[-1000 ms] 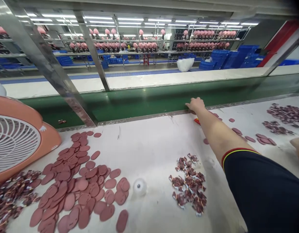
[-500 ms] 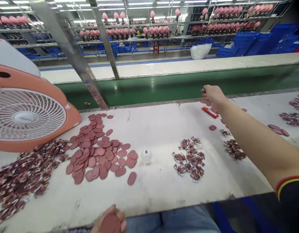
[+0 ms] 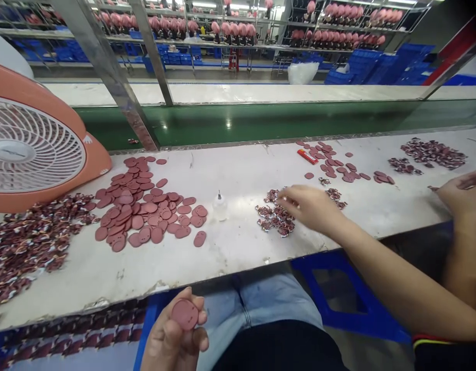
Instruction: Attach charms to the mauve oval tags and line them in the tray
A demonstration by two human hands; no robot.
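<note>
My left hand (image 3: 163,337), low in front of my lap, holds a dull-red oval disc (image 3: 185,315) with small holes, gripped between thumb and fingers. My right hand (image 3: 309,208) reaches over the small pile of dark-red and white wired pieces (image 3: 279,224). Its fingers are bent together at the pile's upper right edge; what lies between them is too small to make out. Left of that pile stands a small round whitish object with a dark tip (image 3: 220,207). Many similar oval discs (image 3: 145,208) are heaped farther left on the white table (image 3: 238,170).
An orange fan (image 3: 40,149) stands at the left beside a large heap of wired pieces (image 3: 33,242). More discs and a red packet (image 3: 307,156) lie at the back right. Another person's hands (image 3: 462,193) work at the far right. A green belt (image 3: 238,121) runs behind the table.
My right hand has come back from the table's far edge, where it held a small piece, to the nearer pile. My left hand shows more fully, with the disc. The view has shifted.
</note>
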